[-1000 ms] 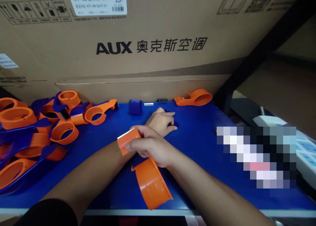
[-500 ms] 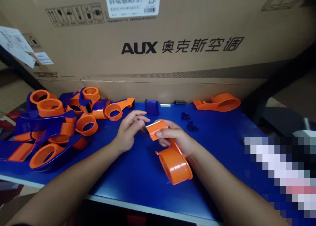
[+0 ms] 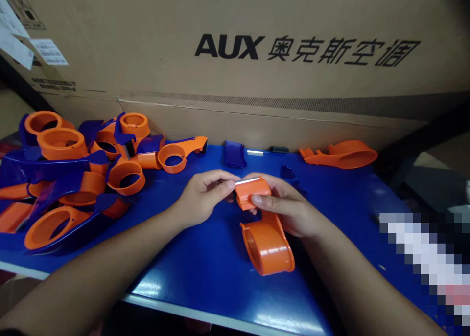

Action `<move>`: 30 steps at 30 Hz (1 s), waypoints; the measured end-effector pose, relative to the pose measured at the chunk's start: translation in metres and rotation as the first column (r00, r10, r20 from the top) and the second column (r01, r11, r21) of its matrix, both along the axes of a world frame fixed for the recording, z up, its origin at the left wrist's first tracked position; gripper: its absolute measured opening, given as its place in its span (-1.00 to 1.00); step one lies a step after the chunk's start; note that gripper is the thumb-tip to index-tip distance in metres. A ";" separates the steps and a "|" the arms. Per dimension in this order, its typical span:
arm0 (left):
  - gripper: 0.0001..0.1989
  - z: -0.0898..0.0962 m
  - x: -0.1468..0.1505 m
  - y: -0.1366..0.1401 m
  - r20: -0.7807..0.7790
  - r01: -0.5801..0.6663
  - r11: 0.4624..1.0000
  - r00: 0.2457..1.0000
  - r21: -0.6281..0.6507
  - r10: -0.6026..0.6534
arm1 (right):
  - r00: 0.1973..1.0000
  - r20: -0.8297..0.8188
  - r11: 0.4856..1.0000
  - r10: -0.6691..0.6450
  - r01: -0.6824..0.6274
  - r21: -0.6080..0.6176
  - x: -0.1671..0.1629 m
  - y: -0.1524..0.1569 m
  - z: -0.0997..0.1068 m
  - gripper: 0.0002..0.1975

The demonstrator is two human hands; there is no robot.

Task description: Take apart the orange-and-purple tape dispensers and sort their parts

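Note:
An orange plastic tape dispenser (image 3: 270,248) hangs from my right hand (image 3: 290,206), whose thumb presses on its flat head while the other fingers go behind. The wide ring of the dispenser points down toward the blue tabletop. Along the head's top edge lies a thin silvery metal blade (image 3: 247,181). My left hand (image 3: 205,196) pinches at the blade's left end with thumb and index finger. The tips of its other fingers are partly hidden.
Several orange and blue tape dispensers (image 3: 127,177) are piled at the left. At the back lie a blue plastic piece (image 3: 235,155), a whitish strip (image 3: 255,152), a black piece (image 3: 279,149) and another orange dispenser (image 3: 341,155). A large carton (image 3: 147,47) stands behind.
My left hand has moved right to the blade's end, and its fingers have closed there. The dispenser has shifted slightly right, its head turned more level. The camera view has tilted down.

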State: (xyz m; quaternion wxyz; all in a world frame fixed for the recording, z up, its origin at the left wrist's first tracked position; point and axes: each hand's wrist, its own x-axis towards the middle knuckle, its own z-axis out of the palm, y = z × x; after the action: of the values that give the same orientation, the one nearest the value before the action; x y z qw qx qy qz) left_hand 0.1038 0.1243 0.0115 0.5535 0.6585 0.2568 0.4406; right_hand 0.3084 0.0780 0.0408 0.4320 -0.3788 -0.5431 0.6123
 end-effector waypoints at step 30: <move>-0.79 0.000 0.001 0.001 0.048 0.023 0.983 0.999 -0.183 -0.015 | 0.999 -0.041 0.992 -0.022 0.017 -0.127 0.005 0.001 -0.002 -0.72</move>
State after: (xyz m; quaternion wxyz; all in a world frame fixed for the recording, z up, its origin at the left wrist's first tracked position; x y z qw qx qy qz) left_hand 0.1050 0.1253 0.0113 0.6219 0.5966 0.2771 0.4249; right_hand 0.3132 0.0793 0.0391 0.4244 -0.3977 -0.4904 0.6490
